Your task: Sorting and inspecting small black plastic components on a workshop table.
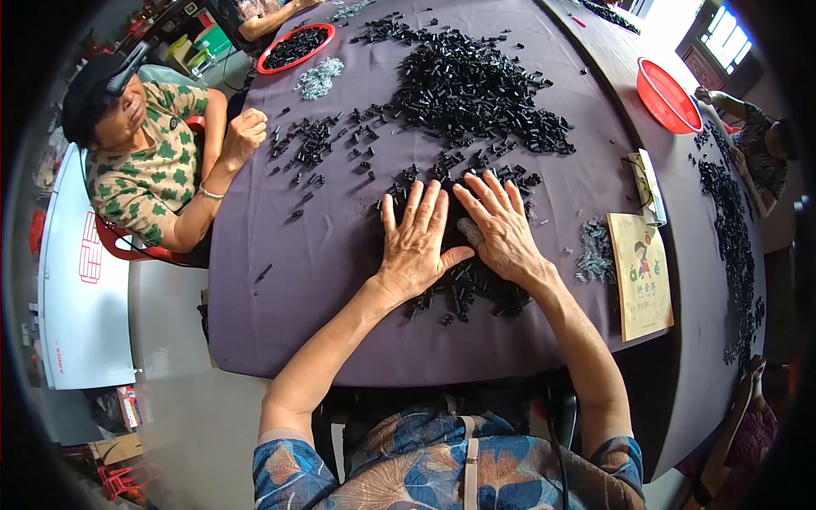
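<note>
While both bare hands rest palm down with nothing visibly gripped, the fingers of the left hand (pixel 416 238) are straight and slightly apart, its thumb pointing toward the right hand (pixel 500 228), whose fingers also fan a little. Small black pieces (pixel 463 293) lie around and between the two hands, on a table with a purple-grey cloth (pixel 280 319); what is beneath the palms is hidden. Beyond the fingertips spreads a large black heap (pixel 476 85), with looser bits (pixel 310 143) off to the left of the left fingers. To the right of the right fingers, near them, are small clear pieces (pixel 595 252), then a yellow booklet (pixel 642 276). Farther ahead and left of the fingers is a red-rimmed tray (pixel 331 36) of black pieces; well to their right, a red basket (pixel 670 95). Left of the left fingers, a person in a patterned shirt (pixel 153 174) sits at the table.
</note>
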`<action>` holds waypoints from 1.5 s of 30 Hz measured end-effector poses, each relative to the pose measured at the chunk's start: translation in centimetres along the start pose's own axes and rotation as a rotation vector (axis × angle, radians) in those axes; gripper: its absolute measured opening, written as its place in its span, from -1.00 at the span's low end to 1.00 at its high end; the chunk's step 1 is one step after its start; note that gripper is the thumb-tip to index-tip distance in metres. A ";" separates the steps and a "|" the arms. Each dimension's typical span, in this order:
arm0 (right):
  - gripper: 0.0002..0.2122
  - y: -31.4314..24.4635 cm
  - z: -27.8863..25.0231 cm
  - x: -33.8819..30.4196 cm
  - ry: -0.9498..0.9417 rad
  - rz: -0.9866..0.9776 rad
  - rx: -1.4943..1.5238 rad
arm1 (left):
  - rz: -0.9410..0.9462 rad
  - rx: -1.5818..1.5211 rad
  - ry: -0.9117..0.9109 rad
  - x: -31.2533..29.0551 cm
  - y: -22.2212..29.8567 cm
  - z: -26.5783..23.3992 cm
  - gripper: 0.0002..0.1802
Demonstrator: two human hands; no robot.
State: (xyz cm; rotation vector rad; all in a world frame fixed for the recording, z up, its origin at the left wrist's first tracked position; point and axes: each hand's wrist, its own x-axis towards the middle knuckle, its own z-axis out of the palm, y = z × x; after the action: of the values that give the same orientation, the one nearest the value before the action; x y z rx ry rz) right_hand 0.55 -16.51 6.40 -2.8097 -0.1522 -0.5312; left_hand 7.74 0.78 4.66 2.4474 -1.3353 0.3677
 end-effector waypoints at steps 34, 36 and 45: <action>-0.52 1.0 0.6 -0.6 0.013 0.142 -0.120 | 0.119 -0.067 -0.065 0.5 -1.0 0.6 0.03; -0.53 0.9 0.3 -0.9 0.020 0.122 -0.128 | 0.131 -0.059 -0.064 0.6 -0.9 0.5 0.01; -0.54 1.6 -2.0 -3.4 0.040 0.193 -0.004 | -0.015 -0.135 -0.025 -0.9 -0.5 -3.4 -0.17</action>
State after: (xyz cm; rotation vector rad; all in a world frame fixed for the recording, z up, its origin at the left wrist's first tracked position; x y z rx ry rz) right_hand -3.01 -18.77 6.57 -2.7756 0.1269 -0.5411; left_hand 7.43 3.10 7.31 2.3571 -1.3067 0.2357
